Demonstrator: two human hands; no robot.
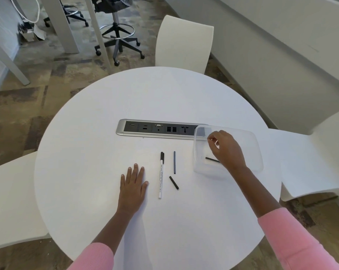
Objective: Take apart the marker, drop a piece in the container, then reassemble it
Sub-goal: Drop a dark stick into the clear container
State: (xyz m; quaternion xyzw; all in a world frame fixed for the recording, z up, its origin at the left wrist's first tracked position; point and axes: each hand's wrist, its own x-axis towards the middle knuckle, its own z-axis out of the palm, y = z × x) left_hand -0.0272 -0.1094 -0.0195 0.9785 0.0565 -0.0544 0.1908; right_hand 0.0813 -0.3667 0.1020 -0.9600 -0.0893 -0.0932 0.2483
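Head view: marker piece [212, 159] inside container [242, 133]

Bright, even, diffuse light fills the scene, with no single source visible. The round white table [106, 133] reflects it softly without hard glare, and soft, faint shadows lie under the left hand [134, 185] and right hand [226, 149]. Wide-angle distortion bends the table's rim and the white chairs [184, 41] near the edges. Focus is fairly sharp centrally, with slight softness throughout.
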